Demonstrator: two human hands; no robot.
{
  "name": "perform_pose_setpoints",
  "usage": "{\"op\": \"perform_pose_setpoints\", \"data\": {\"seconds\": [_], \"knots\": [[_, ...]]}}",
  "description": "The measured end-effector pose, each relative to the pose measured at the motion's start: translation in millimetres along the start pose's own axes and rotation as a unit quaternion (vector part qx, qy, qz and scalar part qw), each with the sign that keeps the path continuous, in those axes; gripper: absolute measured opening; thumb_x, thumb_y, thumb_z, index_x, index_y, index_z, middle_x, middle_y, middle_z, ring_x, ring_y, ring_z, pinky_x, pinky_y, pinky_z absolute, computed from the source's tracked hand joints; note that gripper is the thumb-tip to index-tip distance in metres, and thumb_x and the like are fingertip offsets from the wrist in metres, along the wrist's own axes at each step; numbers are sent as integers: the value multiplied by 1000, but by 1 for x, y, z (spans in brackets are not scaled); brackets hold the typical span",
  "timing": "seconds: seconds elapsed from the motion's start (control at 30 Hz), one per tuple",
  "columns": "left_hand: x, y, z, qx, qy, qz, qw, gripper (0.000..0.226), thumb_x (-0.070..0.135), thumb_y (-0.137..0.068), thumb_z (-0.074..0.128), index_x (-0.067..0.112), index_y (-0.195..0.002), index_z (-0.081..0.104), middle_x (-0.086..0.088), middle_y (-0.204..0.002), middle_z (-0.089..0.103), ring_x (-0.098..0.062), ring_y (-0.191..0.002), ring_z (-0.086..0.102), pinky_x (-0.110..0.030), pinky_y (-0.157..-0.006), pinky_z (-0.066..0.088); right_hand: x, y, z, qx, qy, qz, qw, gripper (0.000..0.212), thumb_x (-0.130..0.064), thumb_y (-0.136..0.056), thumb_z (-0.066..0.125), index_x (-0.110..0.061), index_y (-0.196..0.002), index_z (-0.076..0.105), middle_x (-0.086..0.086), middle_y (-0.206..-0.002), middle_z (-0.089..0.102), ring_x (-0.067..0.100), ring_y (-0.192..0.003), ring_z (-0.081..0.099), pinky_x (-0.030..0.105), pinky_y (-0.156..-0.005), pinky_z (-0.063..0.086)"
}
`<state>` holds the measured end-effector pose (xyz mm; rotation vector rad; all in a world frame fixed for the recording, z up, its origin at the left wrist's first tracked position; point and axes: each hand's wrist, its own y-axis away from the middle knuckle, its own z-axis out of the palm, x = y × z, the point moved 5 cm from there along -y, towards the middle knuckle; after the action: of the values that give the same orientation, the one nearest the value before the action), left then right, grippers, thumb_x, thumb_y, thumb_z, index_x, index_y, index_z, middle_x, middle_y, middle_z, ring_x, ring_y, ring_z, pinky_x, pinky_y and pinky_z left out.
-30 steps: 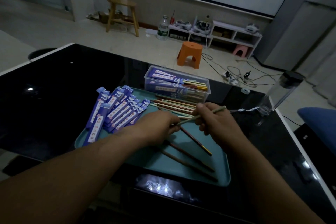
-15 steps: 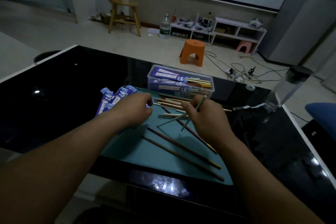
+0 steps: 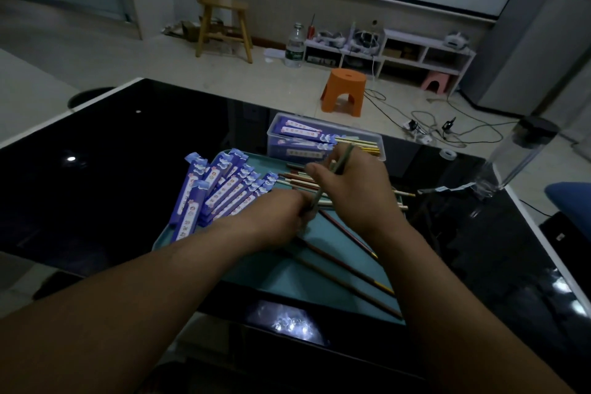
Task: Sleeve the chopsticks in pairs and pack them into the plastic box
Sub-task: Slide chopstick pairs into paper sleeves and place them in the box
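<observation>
Over the tray (image 3: pixel 307 278), the right hand (image 3: pixel 355 195) grips a green chopstick (image 3: pixel 345 155); the left hand (image 3: pixel 281 217) seems to pinch its lower end. Sleeves (image 3: pixel 220 189) lie left, the box (image 3: pixel 278 144) just behind.

- My left forearm (image 3: pixel 144 291) comes in bare from the lower left, slanting up to the right.
- My left grip (image 3: pixel 281 216) lies knuckles up, fingers bent down at the lower end of a green chopstick (image 3: pixel 343 155); whether they pinch it I cannot tell.
- My right forearm (image 3: pixel 447 291) rises bare from the lower right.
- My right grip (image 3: pixel 351 192) sits back up, just beyond the left, fingers curled round that chopstick, thumb (image 3: pixel 315 169) pointing left.
</observation>
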<state>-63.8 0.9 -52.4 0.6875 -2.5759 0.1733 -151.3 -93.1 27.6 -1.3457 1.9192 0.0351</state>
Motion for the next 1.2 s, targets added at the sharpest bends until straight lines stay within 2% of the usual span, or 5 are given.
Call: {"op": "perform_pose_setpoints", "data": {"seconds": [0.2, 0.4, 0.6, 1.07, 1.2], "knots": [[-3, -1, -3, -19, 0, -19, 1000, 27, 19, -96, 55, 23, -121, 66, -6, -116, 70, -27, -108, 63, -27, -75, 39, 25, 4, 24, -65, 32, 36, 997, 27, -46, -102, 60, -25, -88, 69, -10, -75, 66, 9, -73, 63, 35, -69, 52], [-43, 11, -54, 126, -80, -116, 982, 24, 30, -95, 54, 23, -117, 59, -6, -125, 60, -30, -113, 60, -38, -84, 48, 52, 9, 32, -106, 75, 85, 988, 36, -52, -103, 54, -24, -84, 66, -4, -79, 67, 21, -75, 63, 40, -72, 54], [-81, 19, -51, 44, -176, -246, 952, 53, 45, -93, 56, 19, -138, 45, -10, -145, 46, -32, -125, 56, -40, -89, 44, 65, 13, 25, -91, 63, 124, 986, 42, -55, -102, 52, -22, -78, 65, -5, -75, 67, 20, -74, 63, 38, -70, 52], [-87, 8, -35, 46, -170, -221, 959, 51, 29, -91, 56, 25, -141, 45, -7, -142, 55, -33, -126, 54, -43, -95, 46, 61, 21, 24, -106, 71, 101, 987, 38, -52, -105, 49, -26, -80, 62, -5, -75, 65, 17, -73, 61, 36, -65, 48], [-88, 6, -35, 54, -164, -222, 960, 21, 35, -95, 55, 23, -113, 52, -7, -128, 60, -32, -117, 58, -41, -88, 46, 63, 23, 23, -109, 73, 101, 986, 40, -52, -105, 48, -24, -80, 63, -5, -74, 65, 16, -71, 60, 36, -67, 50]]}}
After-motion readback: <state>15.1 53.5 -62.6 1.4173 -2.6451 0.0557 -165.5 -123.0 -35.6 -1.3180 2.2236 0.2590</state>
